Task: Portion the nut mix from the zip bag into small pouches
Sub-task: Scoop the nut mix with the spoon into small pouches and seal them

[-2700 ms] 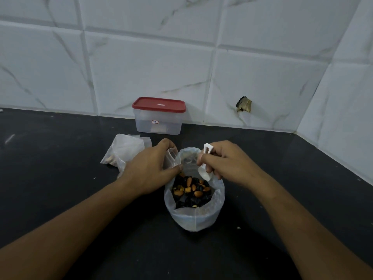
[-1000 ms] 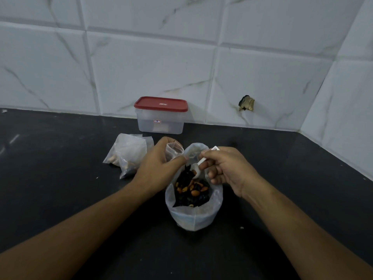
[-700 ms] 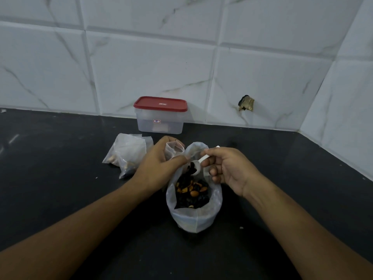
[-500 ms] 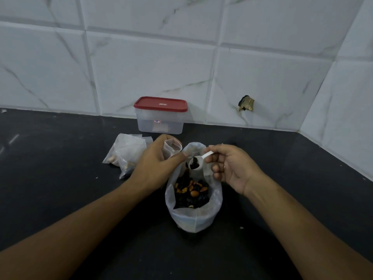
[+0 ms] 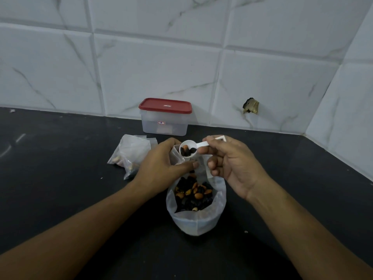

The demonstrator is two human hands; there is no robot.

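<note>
A: Hands?
B: Right hand (image 5: 232, 164) pinches one loaded scoop (image 5: 199, 146); left hand (image 5: 161, 164) curls its fingers (image 5: 170, 142) round one small pouch (image 5: 175, 156)
A: Nut mix (image 5: 193, 194)?
B: In one open zip bag (image 5: 198, 223), at 6 o'clock of both hands

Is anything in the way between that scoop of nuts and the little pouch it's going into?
Nothing visible. The right hand holds the loaded scoop right at the mouth of the small pouch, which the left hand holds above the zip bag.
</note>
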